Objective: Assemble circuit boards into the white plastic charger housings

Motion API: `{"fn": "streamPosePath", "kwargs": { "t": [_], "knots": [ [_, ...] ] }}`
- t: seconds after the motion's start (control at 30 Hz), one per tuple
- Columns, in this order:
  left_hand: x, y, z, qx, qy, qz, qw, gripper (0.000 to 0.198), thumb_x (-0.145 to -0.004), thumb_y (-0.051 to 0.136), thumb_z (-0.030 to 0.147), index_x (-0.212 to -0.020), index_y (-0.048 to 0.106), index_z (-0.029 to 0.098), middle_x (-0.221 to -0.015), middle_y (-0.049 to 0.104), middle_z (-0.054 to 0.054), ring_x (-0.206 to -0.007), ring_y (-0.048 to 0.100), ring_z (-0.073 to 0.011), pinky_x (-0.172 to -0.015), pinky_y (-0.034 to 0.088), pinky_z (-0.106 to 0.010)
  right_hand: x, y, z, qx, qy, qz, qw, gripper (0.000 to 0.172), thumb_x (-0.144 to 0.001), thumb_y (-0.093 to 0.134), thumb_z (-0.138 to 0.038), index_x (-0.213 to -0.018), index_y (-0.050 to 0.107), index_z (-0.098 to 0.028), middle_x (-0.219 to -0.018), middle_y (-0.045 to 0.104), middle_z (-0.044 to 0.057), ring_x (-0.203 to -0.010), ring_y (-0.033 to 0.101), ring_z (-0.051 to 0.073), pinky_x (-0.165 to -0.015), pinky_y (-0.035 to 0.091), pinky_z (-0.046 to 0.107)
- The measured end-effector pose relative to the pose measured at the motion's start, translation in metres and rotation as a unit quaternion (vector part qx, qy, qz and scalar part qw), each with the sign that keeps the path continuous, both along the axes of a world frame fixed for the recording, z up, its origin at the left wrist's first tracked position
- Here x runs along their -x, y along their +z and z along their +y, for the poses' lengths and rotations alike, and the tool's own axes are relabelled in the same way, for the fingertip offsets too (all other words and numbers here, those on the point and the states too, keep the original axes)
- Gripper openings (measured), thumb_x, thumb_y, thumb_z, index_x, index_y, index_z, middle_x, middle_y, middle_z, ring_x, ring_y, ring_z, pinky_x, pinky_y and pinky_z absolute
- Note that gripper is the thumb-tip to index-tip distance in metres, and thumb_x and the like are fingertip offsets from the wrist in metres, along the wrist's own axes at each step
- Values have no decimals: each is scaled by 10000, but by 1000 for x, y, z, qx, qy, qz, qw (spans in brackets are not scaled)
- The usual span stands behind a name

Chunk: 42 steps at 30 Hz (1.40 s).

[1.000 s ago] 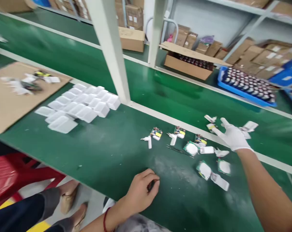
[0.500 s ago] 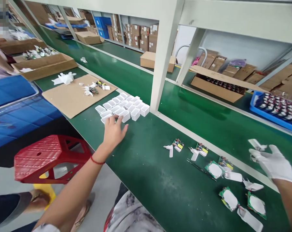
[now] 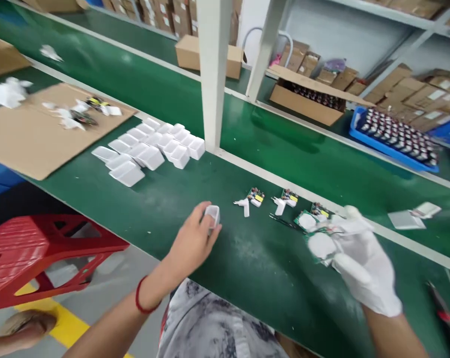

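Note:
My bare left hand (image 3: 195,238), with a red cord at the wrist, has its fingers closed around a small white plastic case (image 3: 214,215) over the green table. My right hand (image 3: 370,268), in a white glove, grips a green circuit board with a round white pad (image 3: 320,246); the glove hides part of it. Just behind lies a similar board (image 3: 307,221), partly overlapped. A thin black tool, seemingly tweezers (image 3: 284,221), rests to the left. Two small component boards (image 3: 255,196) (image 3: 290,195) with white plug pieces (image 3: 243,205) lie between my hands.
Several white cases (image 3: 150,156) stand grouped at left, beside a cardboard sheet (image 3: 42,134). White parts (image 3: 407,219) lie on the green lane at right. A post (image 3: 212,89) rises at the table's back. Red-handled pliers (image 3: 446,315) and a red stool (image 3: 42,253) flank me.
My left hand has moved right from the group of cases, now with one case in it. My right hand has come left and nearer, from the white part to the circuit board. The view has turned right.

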<state>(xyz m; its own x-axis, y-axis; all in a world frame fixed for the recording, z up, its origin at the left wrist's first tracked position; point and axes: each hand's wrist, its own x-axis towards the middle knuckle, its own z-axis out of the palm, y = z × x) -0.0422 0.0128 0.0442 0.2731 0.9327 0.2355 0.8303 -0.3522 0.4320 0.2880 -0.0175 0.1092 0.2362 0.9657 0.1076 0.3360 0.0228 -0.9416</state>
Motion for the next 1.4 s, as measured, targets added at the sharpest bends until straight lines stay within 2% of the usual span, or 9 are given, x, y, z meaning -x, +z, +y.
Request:
{"fn": "streamPosePath", "kwargs": {
  "t": [0.17, 0.37, 0.6, 0.73, 0.83, 0.97, 1.07, 1.17, 1.4],
  "knots": [
    [-45, -12, -41, 86, -89, -99, 987, 245, -894, 607, 391, -1007, 486, 210, -1276, 493, -166, -942, 662, -268, -582, 565, -350, 38, -21, -17, 14, 175, 130, 976, 584, -726, 804, -382, -1257, 561, -352, -978, 681, 67, -868, 667, 263, -790, 558, 472],
    [-35, -22, -37, 224, -170, -174, 944, 685, -891, 620, 324, -1463, 244, 316, -1378, 497, -124, -1196, 577, -281, -868, 579, -392, 56, -45, -30, -16, 242, 192, 951, 874, -830, 721, -259, -1512, 201, -431, -1216, 637, 77, -839, 638, 187, -771, 541, 433],
    [-53, -31, -40, 115, -89, -146, 979, 756, -798, 725, 432, -1415, 355, 198, -1210, 535, -156, -1141, 570, -328, -932, 522, -477, 65, -54, -27, -7, 244, 192, 951, 882, -824, 722, -226, -1514, 205, -413, -1247, 619, 94, -1001, 631, 217, -808, 537, 437],
    [-53, -28, -37, 103, -165, -182, 964, 450, -885, 611, 291, -1292, 444, 199, -1352, 477, -168, -1235, 518, -291, -981, 494, -438, 59, -49, -25, 7, 204, 206, 957, 872, -797, 755, -252, -1496, 258, -407, -1202, 643, 78, -1074, 632, 245, -849, 538, 464],
    [-55, -30, -40, 86, -158, -189, 965, 103, -912, 570, 246, -992, 538, 190, -995, 649, -84, -882, 636, -194, -758, 529, -329, 55, -44, -25, 10, 177, 213, 961, 862, -773, 778, -252, -1479, 303, -394, -1158, 657, 66, -1079, 636, 254, -866, 537, 479],
    [-61, -25, -45, 76, -201, -239, 947, 276, -845, 678, 352, -708, 488, 206, -647, 564, 11, -610, 546, -134, -594, 467, -276, 50, -39, -26, -2, 147, 186, 972, 872, -763, 788, -291, -1479, 300, -394, -1127, 660, 66, -1064, 645, 283, -837, 546, 511],
    [-55, -14, -31, 134, -181, -272, 935, 249, -845, 660, 322, -1046, 575, 202, -988, 649, -81, -855, 632, -187, -704, 539, -298, 47, -37, -28, -8, 137, 161, 977, 870, -762, 788, -325, -1480, 302, -404, -1121, 662, 67, -1015, 658, 283, -806, 554, 507],
    [-47, -11, -3, 234, -252, -175, 923, 734, -819, 625, 235, -1481, 312, 287, -1490, 417, -134, -1172, 605, -254, -745, 581, -295, 45, -39, -31, -7, 126, 155, 980, 863, -764, 785, -341, -1479, 306, -404, -1127, 658, 66, -979, 663, 272, -813, 556, 506],
    [-72, -18, 28, 263, -408, -107, 868, 639, -760, 640, 65, -1347, 502, 277, -1399, 563, -67, -1259, 575, -251, -933, 531, -321, 46, -46, -33, 2, 122, 162, 979, 819, -776, 778, -342, -1467, 340, -380, -1154, 659, 62, -1061, 650, 271, -979, 490, 550]
  ]
}}
